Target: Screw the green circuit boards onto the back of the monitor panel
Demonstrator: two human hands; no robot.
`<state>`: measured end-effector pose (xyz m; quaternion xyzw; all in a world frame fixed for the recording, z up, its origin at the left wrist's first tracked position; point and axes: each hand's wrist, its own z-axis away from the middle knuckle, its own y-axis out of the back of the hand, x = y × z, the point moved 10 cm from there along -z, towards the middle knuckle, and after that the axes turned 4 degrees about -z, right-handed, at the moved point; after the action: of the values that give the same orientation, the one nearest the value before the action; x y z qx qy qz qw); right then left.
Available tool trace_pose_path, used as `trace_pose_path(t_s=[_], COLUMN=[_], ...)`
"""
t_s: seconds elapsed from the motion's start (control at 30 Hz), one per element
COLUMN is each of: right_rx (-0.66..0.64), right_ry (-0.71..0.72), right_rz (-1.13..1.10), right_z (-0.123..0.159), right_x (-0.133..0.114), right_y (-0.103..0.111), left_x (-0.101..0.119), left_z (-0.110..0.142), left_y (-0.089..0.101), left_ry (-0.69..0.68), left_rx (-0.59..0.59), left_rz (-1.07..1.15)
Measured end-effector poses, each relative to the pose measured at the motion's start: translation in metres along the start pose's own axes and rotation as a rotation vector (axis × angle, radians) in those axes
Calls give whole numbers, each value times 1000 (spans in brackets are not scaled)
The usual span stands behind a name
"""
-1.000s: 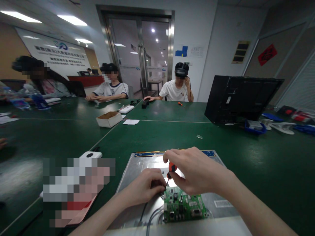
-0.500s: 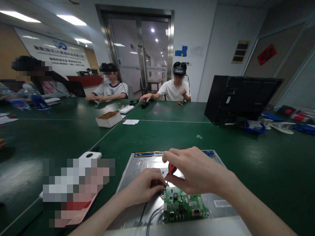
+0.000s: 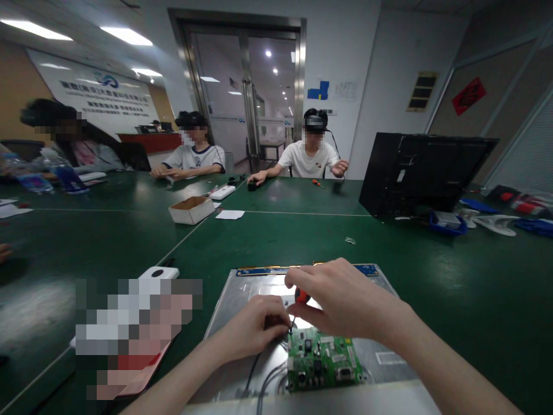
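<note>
My right hand (image 3: 345, 300) is closed round the red-and-black handle of a small screwdriver (image 3: 301, 296). The screwdriver's thin shaft slants down to the upper left corner of a green circuit board (image 3: 323, 349). At that same corner, the fingertips of my left hand (image 3: 258, 324) are pinched together beside the tip; whatever lies between them is hidden. Beneath the board is a silvery metal panel (image 3: 231, 300), with a narrow blue circuit strip (image 3: 259, 271) along its far edge. Grey cables (image 3: 268, 383) run over the panel at the board's left.
Left of the panel lie a white device (image 3: 158, 273) and a partly blurred pink item (image 3: 149, 369). An open cardboard box (image 3: 191, 211) and a white paper (image 3: 230, 215) sit farther off. A black monitor (image 3: 423, 173) stands at right. Several people sit round the green table (image 3: 294, 236).
The screwdriver handle has turned slightly in my right hand, while both my hands stay in place. Across the table, a person's raised hand has moved outward and the other onto a black object.
</note>
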<state>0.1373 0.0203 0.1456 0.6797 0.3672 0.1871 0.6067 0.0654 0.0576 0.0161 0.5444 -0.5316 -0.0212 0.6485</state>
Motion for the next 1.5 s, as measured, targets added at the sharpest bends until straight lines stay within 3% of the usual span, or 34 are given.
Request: trace_pose_path(t_s=[0.17,0.5,1.5], right_rx=[13,0,7], right_ry=[65,-2,56], right_rz=[-18,14,-1], right_z=[4,-1,4], right_x=[-6,2,-7], right_y=[2,1,1], left_x=[0,-3,0], left_z=[0,-1,-2], left_y=[-1,-1,-2], left_ry=[3,27,16], left_rx=[-20,-11,-34], left_rz=[-3,-3,-25])
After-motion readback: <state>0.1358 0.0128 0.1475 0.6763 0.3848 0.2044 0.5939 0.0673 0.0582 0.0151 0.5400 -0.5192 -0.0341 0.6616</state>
